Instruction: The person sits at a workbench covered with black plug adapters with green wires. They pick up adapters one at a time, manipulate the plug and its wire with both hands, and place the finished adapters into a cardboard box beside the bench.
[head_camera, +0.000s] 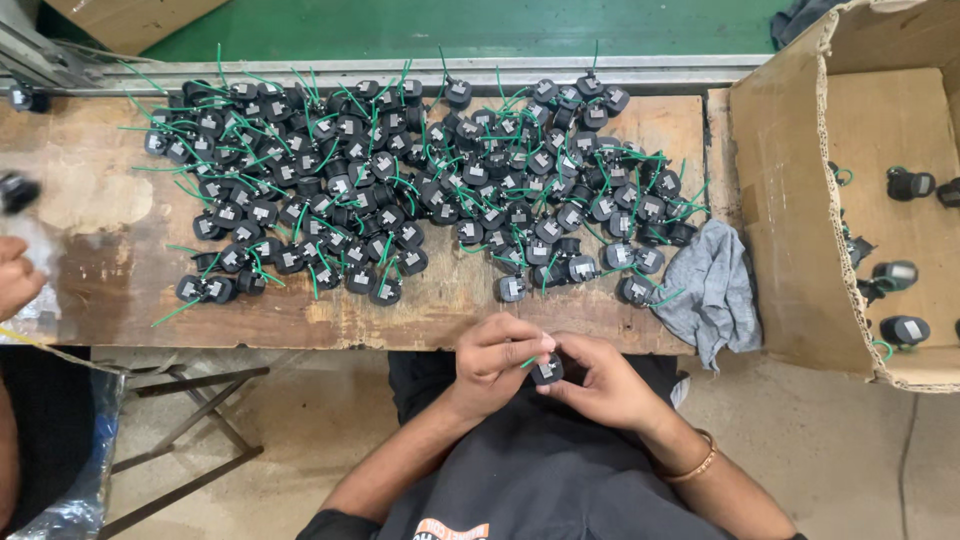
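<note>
Black plug part (546, 371) (green wire stub) pinched between both hands, left (497, 358) and right (597, 383)

An open brown cardboard box (800, 250) with torn edges is seen at the right end of the worn wooden workbench (100, 190). Small pale rectangular labels (512, 289) are borne on the black parts heaped there.

Small black part (546, 371) with green wire, pinched between both hands.
</note>
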